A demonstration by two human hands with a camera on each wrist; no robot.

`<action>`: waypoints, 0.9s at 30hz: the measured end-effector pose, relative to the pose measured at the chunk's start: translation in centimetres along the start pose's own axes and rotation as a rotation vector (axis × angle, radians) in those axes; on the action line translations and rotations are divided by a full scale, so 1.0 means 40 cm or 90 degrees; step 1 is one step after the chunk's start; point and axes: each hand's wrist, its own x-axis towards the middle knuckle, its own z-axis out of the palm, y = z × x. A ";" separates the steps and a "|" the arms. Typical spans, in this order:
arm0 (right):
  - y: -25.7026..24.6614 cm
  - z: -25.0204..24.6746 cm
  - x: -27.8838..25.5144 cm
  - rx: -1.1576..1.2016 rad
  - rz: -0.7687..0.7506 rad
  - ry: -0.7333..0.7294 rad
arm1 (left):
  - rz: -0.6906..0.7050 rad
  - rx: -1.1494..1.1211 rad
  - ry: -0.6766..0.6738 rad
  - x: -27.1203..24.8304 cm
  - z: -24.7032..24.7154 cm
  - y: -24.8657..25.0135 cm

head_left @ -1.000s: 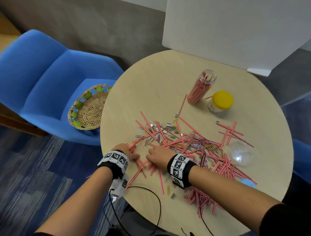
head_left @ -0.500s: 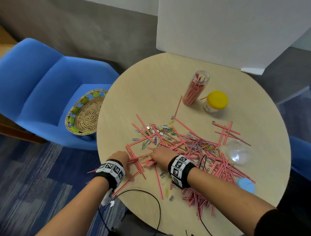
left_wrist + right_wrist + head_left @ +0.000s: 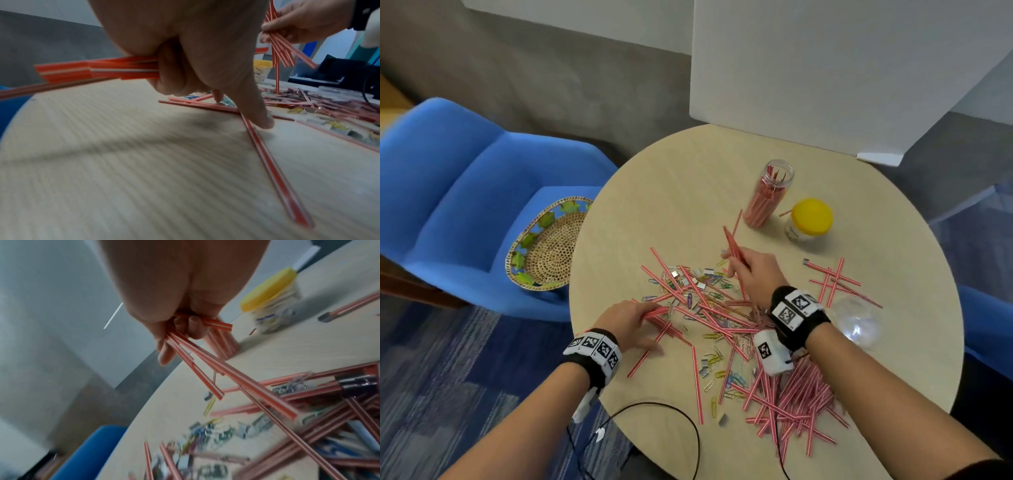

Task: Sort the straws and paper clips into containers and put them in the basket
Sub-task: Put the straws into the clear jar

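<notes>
Red-and-white straws [image 3: 784, 394] and coloured paper clips [image 3: 714, 359] lie scattered over the round table [image 3: 654, 192]. My right hand [image 3: 751, 270] is raised above the pile and grips a bundle of straws [image 3: 205, 365] that points toward the clear jar [image 3: 768, 195] half full of straws. My left hand [image 3: 631, 320] stays low at the pile's left edge, gripping a few straws [image 3: 102, 71] in the palm while its thumb [image 3: 261, 116] presses a straw on the table. A woven basket [image 3: 544, 246] sits on the blue chair.
A yellow-lidded jar [image 3: 810, 219] stands right of the straw jar. A clear round lid [image 3: 858, 323] lies at the right of the pile. A white board [image 3: 825, 68] stands behind the table. A black cable [image 3: 671, 411] crosses the near edge.
My right hand has risen from the pile's near side and moved toward the straw jar with a bundle of straws. My left hand has shifted slightly right, gathering straws.
</notes>
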 end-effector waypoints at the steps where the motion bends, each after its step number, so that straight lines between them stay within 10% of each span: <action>1: 0.012 -0.016 0.007 0.027 0.017 0.051 | 0.010 0.013 -0.007 -0.003 -0.004 -0.003; 7: 0.051 -0.082 0.031 0.095 0.075 0.187 | -0.015 0.022 0.059 0.004 -0.011 -0.003; 15: 0.071 -0.042 0.027 0.322 0.223 0.140 | -0.007 0.078 0.042 0.028 -0.011 0.041; 20: 0.075 -0.068 0.031 0.211 0.199 0.167 | 0.091 0.122 0.056 0.034 0.005 0.053; 27: 0.061 -0.133 0.044 0.466 0.202 0.248 | 0.053 0.136 0.065 0.037 0.004 0.065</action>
